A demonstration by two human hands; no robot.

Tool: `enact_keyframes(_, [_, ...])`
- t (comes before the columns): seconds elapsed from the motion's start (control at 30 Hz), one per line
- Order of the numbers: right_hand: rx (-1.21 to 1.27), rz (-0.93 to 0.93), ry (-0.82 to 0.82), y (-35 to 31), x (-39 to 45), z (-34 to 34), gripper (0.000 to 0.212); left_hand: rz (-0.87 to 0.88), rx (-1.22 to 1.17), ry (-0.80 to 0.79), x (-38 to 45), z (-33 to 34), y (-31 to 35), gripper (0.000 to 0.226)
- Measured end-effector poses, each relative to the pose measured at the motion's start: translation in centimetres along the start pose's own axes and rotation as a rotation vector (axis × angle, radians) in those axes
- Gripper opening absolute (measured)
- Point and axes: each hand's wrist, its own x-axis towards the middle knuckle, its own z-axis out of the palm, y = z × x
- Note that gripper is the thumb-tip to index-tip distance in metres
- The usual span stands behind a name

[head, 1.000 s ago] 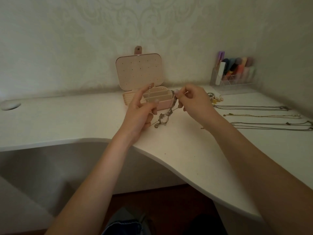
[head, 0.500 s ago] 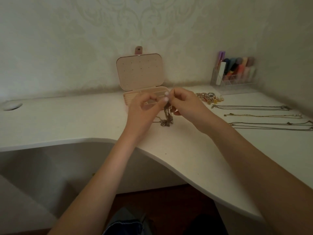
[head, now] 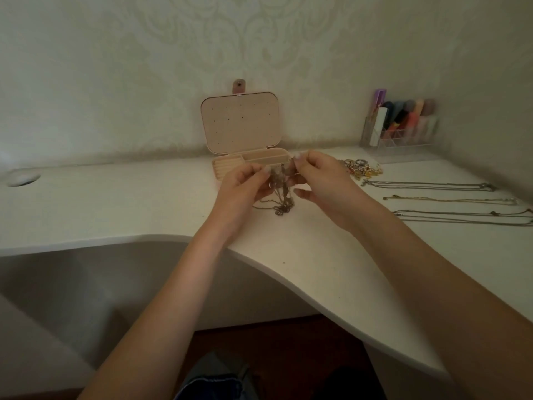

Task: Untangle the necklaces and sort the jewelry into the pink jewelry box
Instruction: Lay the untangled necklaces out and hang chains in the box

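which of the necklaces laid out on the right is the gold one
The middle necklace, a thin gold chain. The one behind it and the one in front, nearer the desk edge, are darker grey metal.

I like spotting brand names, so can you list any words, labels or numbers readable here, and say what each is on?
None can be read.
Pink jewelry box: small holes in the lid, no lettering.
Tubes in the clear organizer: any print is too blurred.
Tangled necklaces and white desk: no text.
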Motion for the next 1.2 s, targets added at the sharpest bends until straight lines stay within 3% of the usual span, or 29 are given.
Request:
enact_keyframes(0.1, [0.402, 0.2, -0.09, -0.2, -0.1, 0.0, 0.029, 0.002, 0.13, -0.039, 0.0, 0.3, -0.3, 0.014])
enact_keyframes(0.17, [0.491, 0.287, -0.138, -0.4, -0.1, -0.4, 0.035, -0.001, 0.153, -0.026, 0.0, 0.4, -0.3, 0.015])
enact_keyframes(0.27, [0.338, 0.303, -0.12, -0.3, 0.0, -1.0, 0.037, -0.034, 0.137, 0.007, 0.0, 0.5, -0.2, 0.018])
enact_keyframes(0.37, [0.209, 0.308, -0.089, -0.2, 0.1, -1.2, 0.037, -0.142, -0.061, 0.026, 0.0, 0.6, 0.4, 0.02])
enact_keyframes(0.57, [0.261, 0.33, -0.064, -0.1, 0.3, -1.6, 0.042, -0.266, -0.547, 0.13, 0.2, 0.0, 0.9, 0.025])
enact_keyframes(0.97, [0.324, 0.302, -0.11, 0.0, 0.6, -1.6, 0.036, -0.295, -0.951, 0.126, 0.0, -1.1, 1.3, 0.036])
enact_keyframes(1.03, [0.347, 0.292, -0.067, -0.1, 0.6, -1.8, 0.037, -0.327, -0.928, 0.106, 0.0, -1.5, 1.3, 0.037])
enact_keyframes(1.2, [0.495, 0.246, 0.029, -0.5, 0.8, -2.9, 0.035, -0.293, -0.56, 0.133, 0.1, -1.5, 1.1, 0.034])
